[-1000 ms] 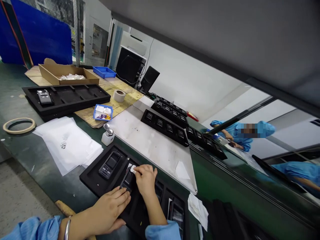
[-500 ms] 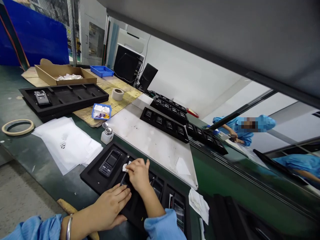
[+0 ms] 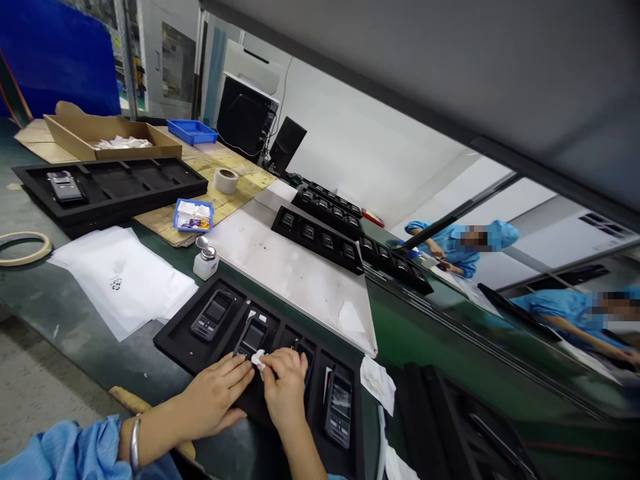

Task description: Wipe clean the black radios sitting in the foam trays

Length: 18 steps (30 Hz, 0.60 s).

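Part of the black tray (image 3: 173,343) is lost beneath the two hands: the near end of the handheld device (image 3: 253,335) in its second pocket is covered by fingertips, and the pocket next along is almost wholly screened by the right hand (image 3: 285,387), so what lies in it cannot be made out. The tray's near right corner runs off the bottom edge, as does the right forearm. The screen markings on the devices are too small to read. The left hand (image 3: 215,400) lies palm down on the tray's near rim, fingers stretched out flat and close together, tips touching the near end of that second-pocket device; it grips nothing. Its wrist carries a silver bangle (image 3: 134,450) below a blue sleeve. The right hand is arched, fingers curled inward, pinching a small white wipe (image 3: 259,360) between thumb and fingertips, just at the near end of the same device and touching the left fingertips. Another device (image 3: 213,315) lies in the tray's first pocket, and a third (image 3: 339,408) in a pocket towards its right end. Just beyond the tray's far left corner stands a pump bottle (image 3: 205,261); left of the tray lie white sheets (image 3: 120,280), and farther left a tape ring (image 3: 20,245) is cut by the frame edge.
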Tool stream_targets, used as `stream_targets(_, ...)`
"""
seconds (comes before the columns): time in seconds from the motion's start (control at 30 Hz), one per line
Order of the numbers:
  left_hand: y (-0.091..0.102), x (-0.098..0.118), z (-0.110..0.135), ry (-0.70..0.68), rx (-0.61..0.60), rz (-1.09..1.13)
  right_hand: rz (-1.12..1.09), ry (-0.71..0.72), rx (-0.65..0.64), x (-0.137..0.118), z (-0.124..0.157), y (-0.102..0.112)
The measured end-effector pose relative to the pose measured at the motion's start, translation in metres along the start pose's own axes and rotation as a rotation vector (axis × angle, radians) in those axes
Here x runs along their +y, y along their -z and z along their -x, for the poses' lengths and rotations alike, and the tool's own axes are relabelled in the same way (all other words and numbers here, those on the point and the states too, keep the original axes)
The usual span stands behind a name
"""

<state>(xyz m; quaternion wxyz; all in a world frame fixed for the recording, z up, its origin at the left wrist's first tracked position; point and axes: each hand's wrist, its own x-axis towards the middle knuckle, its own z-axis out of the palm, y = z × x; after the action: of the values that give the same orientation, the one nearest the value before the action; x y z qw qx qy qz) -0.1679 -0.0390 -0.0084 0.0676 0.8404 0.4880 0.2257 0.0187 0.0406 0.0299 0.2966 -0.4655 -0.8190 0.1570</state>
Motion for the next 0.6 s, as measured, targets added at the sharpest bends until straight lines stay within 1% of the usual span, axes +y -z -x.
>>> stream_targets(0.1, 0.002, 0.01, 0.001, -0.002, 0.072, -0.002, 0.033, -0.039, 0.141, 0.027, 0.011, 0.034)
stream_targets(0.13, 0.002, 0.017, -0.002, -0.018, 0.079, 0.008, 0.048, -0.055, 0.159, 0.037, 0.016, 0.044)
stream_targets(0.2, -0.002, 0.034, -0.012, -0.072, 0.05, 0.035, 0.08, -0.08, 0.141, 0.051, 0.025, 0.057)
stream_targets(0.23, -0.005, 0.043, -0.019, -0.111, 0.018, 0.049, 0.095, -0.085, 0.115, 0.055, 0.029, 0.059)
stream_targets(0.3, -0.015, 0.058, -0.035, -0.174, -0.054, 0.063, 0.122, -0.082, 0.063, 0.057, 0.032, 0.057)
stream_targets(0.37, -0.024, 0.067, -0.048, -0.182, -0.102, 0.044, 0.145, -0.075, 0.005, 0.054, 0.029, 0.051)
stream_targets(0.43, -0.031, 0.071, -0.057, -0.157, -0.136, 0.015, 0.16, -0.074, -0.059, 0.051, 0.021, 0.045)
stream_targets(0.5, -0.034, 0.071, -0.059, -0.14, -0.167, 0.0, 0.166, -0.072, -0.117, 0.051, 0.009, 0.043)
stream_targets(0.6, -0.032, 0.07, -0.058, -0.133, -0.216, 0.009, 0.178, -0.075, -0.142, 0.056, -0.015, 0.044)
